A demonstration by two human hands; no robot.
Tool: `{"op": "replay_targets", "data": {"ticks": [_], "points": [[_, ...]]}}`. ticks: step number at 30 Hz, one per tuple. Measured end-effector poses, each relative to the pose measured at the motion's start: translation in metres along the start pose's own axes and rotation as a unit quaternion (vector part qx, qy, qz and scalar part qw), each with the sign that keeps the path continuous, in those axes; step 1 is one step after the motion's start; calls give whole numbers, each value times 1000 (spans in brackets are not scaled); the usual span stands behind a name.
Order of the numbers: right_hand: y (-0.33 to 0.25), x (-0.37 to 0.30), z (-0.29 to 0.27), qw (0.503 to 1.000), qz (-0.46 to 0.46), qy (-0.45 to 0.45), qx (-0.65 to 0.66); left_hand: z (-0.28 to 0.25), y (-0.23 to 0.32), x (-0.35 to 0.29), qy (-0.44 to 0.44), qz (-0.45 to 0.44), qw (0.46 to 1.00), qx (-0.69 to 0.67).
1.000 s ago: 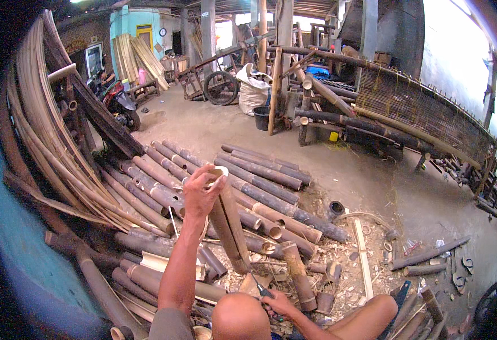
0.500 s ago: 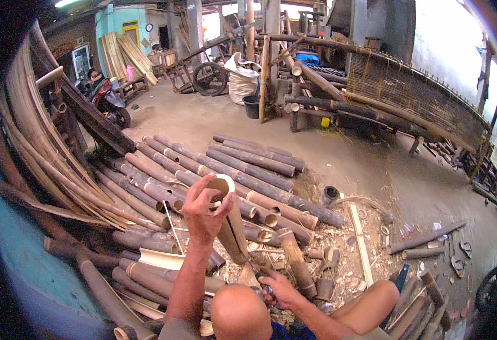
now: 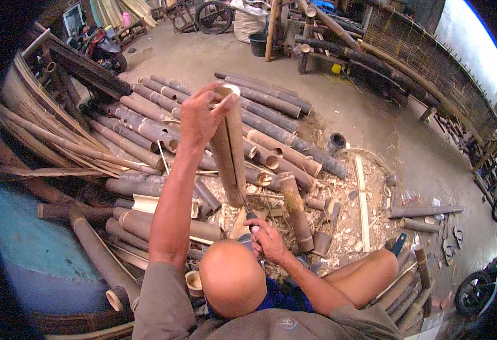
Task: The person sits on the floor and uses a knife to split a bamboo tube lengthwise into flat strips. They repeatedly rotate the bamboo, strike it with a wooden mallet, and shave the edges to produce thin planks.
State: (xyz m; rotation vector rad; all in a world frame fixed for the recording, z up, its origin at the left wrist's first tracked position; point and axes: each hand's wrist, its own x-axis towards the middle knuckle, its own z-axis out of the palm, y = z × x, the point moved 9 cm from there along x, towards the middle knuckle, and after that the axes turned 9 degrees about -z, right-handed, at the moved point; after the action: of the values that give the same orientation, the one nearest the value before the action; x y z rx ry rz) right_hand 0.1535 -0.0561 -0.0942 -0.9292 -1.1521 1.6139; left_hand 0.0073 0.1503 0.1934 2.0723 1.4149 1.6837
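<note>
While left hand [image 3: 198, 116] steadies upright bamboo tube [image 3: 228, 150], right hand [image 3: 266, 238] grips knife [image 3: 247, 211]

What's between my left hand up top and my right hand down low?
In the head view, the upright bamboo piece spans from left hand to right hand.

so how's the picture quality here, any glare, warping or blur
Head view: strong fisheye, black corners, the fence bowing along the rim. Daylight blows out white at the upper right edge; the left side is dim. The left hand gripping the upright bamboo piece and the right hand below it are fairly sharp, and shadows on the ground are soft.
</note>
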Motion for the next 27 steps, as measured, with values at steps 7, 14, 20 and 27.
{"op": "replay_targets", "data": {"ticks": [7, 14, 20, 27], "points": [[20, -9, -3, 990, -85, 11, -110, 5, -1, 2, -23, 0, 1000, 3], [5, -6, -2, 966, -139, 95, -195, 5, -5, -9, -39, -1, 999, 16], [0, -4, -16, 930, 7, 39, -366, -1, -3, 1, -1, 26, 999, 37], [126, -5, -84, 846, 161, -9, -508, 16, -22, 19, 7, -17, 998, 67]]}}
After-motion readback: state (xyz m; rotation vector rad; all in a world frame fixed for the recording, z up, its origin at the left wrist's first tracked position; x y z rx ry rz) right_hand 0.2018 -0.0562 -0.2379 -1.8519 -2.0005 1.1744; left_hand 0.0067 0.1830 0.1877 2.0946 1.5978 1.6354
